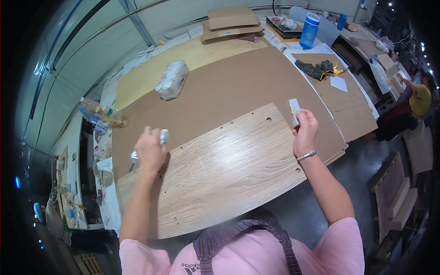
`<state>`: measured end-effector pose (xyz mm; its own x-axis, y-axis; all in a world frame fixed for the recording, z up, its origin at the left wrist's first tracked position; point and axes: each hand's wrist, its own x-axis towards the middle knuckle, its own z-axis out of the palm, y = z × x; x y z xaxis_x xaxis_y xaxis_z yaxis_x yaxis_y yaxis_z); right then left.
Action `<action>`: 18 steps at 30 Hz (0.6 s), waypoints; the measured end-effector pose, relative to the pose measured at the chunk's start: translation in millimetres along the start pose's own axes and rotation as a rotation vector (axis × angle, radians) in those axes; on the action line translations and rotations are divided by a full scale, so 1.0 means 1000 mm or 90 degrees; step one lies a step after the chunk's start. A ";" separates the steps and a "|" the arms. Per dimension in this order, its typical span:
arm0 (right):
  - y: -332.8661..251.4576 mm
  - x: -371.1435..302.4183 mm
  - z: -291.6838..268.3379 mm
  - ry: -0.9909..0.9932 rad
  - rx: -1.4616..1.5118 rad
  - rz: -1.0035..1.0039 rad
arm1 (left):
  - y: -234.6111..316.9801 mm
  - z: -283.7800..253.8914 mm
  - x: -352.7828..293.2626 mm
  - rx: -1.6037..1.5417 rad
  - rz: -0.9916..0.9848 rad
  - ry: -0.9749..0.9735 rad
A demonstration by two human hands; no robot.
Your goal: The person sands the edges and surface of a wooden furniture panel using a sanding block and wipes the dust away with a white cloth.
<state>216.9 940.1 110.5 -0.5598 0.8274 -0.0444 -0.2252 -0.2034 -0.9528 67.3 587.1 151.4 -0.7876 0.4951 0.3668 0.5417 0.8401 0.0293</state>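
Observation:
A wood-grain board with small holes near its edges lies in front of me, tilted on the table. Over its left part my left hand is closed around a white tool; a thin grey tip points down below the fist, and its exact kind is hidden by my fingers. By the board's right end my right hand pinches a small flat white packet, which looks partly clear along one side.
Under the board spreads a brown sheet. A white wrapped bundle lies beyond it. Bottles stand left; a blue bottle, dark gloves and cardboard pieces are farther back. Another person works at far right.

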 end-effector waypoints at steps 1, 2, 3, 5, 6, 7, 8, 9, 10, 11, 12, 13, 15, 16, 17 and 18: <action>-0.001 -0.001 0.002 -0.006 0.003 0.003 | -0.007 -0.010 0.001 0.017 0.000 0.056; -0.002 -0.001 0.003 -0.002 -0.005 0.005 | -0.012 -0.018 0.002 0.033 -0.001 0.112; -0.001 0.000 0.002 0.005 -0.019 0.007 | -0.001 -0.014 0.011 0.010 0.037 0.128; 0.002 0.004 -0.005 0.007 -0.019 0.004 | 0.067 -0.019 0.032 -0.084 0.116 0.129; 0.001 0.003 -0.004 0.008 -0.023 -0.001 | 0.094 -0.015 0.036 -0.149 0.146 0.122; 0.001 0.000 0.000 0.001 -0.024 -0.006 | 0.109 -0.001 0.036 -0.174 0.189 0.123; 0.000 -0.002 0.003 -0.018 -0.030 -0.006 | 0.123 0.012 0.032 -0.217 0.221 0.117; 0.000 -0.001 0.002 -0.027 -0.031 -0.004 | 0.132 0.014 0.029 -0.173 0.271 0.097; 0.000 0.000 0.002 -0.017 -0.018 0.002 | 0.122 0.015 0.022 -0.173 0.253 0.072; 0.000 0.000 -0.001 0.002 -0.007 0.005 | 0.108 0.020 0.013 -0.178 0.241 0.046; -0.002 0.001 -0.003 0.003 -0.002 0.009 | 0.082 0.020 0.002 -0.187 0.218 0.063; -0.001 0.002 -0.007 0.008 -0.004 0.010 | 0.045 0.016 -0.011 -0.196 0.194 0.079; 0.001 0.005 -0.009 0.003 0.006 -0.005 | -0.036 -0.008 -0.042 -0.071 0.090 0.051; 0.001 0.003 -0.006 -0.003 0.010 0.002 | -0.088 -0.023 -0.067 0.001 0.012 0.033; 0.002 0.004 -0.002 0.001 -0.013 -0.008 | -0.104 -0.042 -0.073 0.070 -0.065 0.015; 0.003 0.003 0.001 0.004 -0.037 -0.018 | -0.109 -0.048 -0.078 0.063 -0.087 0.048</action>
<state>213.6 941.9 107.4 -0.5487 0.8358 -0.0183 -0.1944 -0.1489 -0.9696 83.7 446.1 163.8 -0.8259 0.3595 0.4344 0.3964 0.9180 -0.0060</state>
